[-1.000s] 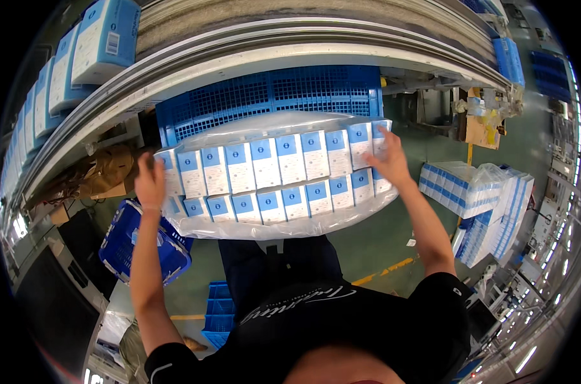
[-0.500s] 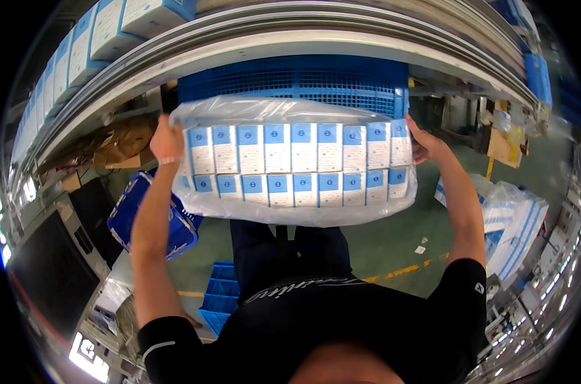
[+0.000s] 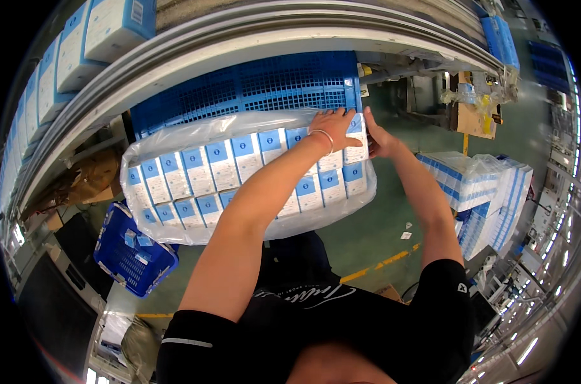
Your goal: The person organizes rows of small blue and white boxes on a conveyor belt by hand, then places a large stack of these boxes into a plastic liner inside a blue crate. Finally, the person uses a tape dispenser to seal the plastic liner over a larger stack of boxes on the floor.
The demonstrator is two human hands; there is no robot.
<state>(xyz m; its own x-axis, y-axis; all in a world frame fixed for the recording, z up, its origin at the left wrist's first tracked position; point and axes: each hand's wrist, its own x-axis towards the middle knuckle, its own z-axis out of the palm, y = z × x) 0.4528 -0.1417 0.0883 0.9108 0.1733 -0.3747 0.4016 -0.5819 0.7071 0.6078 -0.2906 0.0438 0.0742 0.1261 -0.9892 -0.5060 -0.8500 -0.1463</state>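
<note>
Spread left hand (image 3: 333, 129) over, right hand (image 3: 381, 139) beside, two rows of white-and-blue rectangular cardboard boxes (image 3: 246, 155) before one blue plastic mesh crate (image 3: 290, 82).
One clear plastic bag (image 3: 204, 132) surrounds the boxes along the crate's near side; the left forearm (image 3: 255, 205) hides some, preventing a full count. Near the crate's right corner, whether the right hand pinches anything, I cannot tell. Visible blue panels each bear one round emblem; the finer print is too small to read.

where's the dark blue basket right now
In the head view, the dark blue basket is at the picture's lower left, just below the left end of the clear bag of blue-and-white boxes.
</note>
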